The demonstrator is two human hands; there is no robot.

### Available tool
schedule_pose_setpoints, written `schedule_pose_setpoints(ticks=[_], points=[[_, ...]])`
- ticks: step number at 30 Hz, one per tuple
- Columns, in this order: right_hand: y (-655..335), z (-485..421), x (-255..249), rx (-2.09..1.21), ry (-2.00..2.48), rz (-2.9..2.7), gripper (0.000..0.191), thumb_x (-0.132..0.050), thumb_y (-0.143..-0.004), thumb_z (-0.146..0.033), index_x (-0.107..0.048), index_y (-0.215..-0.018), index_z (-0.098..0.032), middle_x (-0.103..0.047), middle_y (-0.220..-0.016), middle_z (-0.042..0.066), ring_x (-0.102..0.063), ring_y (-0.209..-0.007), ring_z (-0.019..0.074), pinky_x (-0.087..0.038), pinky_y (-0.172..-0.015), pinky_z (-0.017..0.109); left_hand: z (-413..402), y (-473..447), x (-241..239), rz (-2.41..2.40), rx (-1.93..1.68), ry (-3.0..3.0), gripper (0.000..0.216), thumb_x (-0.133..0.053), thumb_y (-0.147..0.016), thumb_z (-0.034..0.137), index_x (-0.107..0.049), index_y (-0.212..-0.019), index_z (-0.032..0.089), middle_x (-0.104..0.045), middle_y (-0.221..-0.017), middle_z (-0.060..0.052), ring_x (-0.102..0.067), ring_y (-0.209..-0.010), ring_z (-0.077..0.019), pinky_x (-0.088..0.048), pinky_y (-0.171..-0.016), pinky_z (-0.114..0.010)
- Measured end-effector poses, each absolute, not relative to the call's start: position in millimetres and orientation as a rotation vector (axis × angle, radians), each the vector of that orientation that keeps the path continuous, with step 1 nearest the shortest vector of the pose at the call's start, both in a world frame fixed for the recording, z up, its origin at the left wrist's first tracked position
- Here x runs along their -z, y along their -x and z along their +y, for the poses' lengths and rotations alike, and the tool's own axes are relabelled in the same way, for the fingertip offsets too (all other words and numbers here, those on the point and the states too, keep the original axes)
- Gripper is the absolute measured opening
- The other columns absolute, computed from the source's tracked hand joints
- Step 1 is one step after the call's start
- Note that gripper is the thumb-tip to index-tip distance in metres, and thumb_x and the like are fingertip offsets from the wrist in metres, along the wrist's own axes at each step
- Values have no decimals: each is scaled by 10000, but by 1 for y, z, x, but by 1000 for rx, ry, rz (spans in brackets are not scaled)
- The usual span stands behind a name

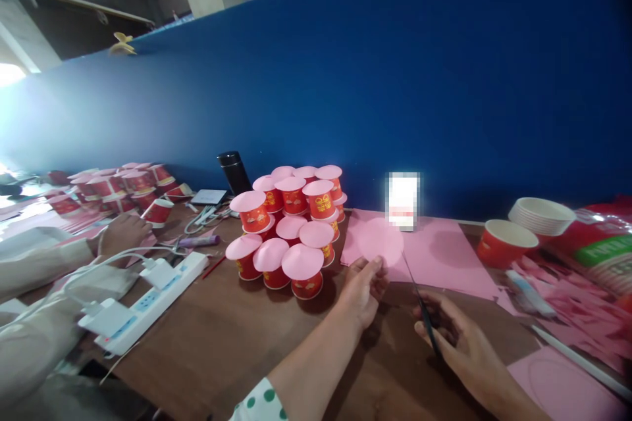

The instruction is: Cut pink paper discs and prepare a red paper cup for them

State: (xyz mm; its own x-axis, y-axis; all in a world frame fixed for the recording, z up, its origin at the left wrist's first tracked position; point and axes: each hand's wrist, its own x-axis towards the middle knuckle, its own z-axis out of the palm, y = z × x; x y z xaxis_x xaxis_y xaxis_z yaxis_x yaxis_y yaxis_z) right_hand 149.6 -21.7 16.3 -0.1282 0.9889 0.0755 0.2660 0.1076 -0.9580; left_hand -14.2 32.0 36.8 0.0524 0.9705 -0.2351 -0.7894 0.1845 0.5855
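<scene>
My left hand (366, 291) pinches the lower edge of a round pink paper disc (382, 243) between thumb and fingers. My right hand (451, 332) is closed around the dark handles of a pair of scissors (425, 314). The scissors' narrow blades point up and left, their tips beside the right edge of the disc. Behind the disc lie pink paper sheets (444, 247), flat on the brown table (217, 342). Left of my left hand stand several stacked red paper cups (307, 287) turned upside down, with pink paper discs on top.
A white power strip (153, 302) with plugged-in chargers lies at left, near another person's hand (123, 235). Further back are a black thermos (234, 172) and more cups (118, 187). At right are upright cups (506, 242), a glue stick (533, 293) and pink paper scraps (567, 316).
</scene>
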Motion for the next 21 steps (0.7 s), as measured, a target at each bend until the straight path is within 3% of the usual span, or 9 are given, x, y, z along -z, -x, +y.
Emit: schedule_pose_setpoints(ticks=[9, 15, 21], points=[[-150, -24, -16, -1118, 1306, -1615, 483, -654, -743, -370, -514, -1178, -211, -650, -1044, 88, -627, -923, 239, -532, -736, 304, 32, 14, -36, 647, -1375, -358, 247, -789, -592, 230, -569, -634, 127, -584, -599, 15, -531, -529, -47, -443, -516, -142], [-147, -26, -26, -1075, 1336, -1641, 444, -629, -756, -380, -535, -1152, -202, -657, -944, 63, -623, -797, 206, -527, -684, 299, 32, 13, -36, 647, -1394, -357, 225, -785, -594, 204, -574, -623, 131, -593, -602, 16, -540, -535, -51, -452, -534, -155], [-144, -27, -32, -1050, 1301, -1634, 426, -621, -765, -363, -549, -1151, -199, -664, -908, 47, -619, -793, 189, -508, -639, 258, 32, 12, -38, 668, -1389, -369, 235, -791, -577, 185, -563, -602, 133, -582, -578, 24, -546, -536, -51, -457, -523, -144]])
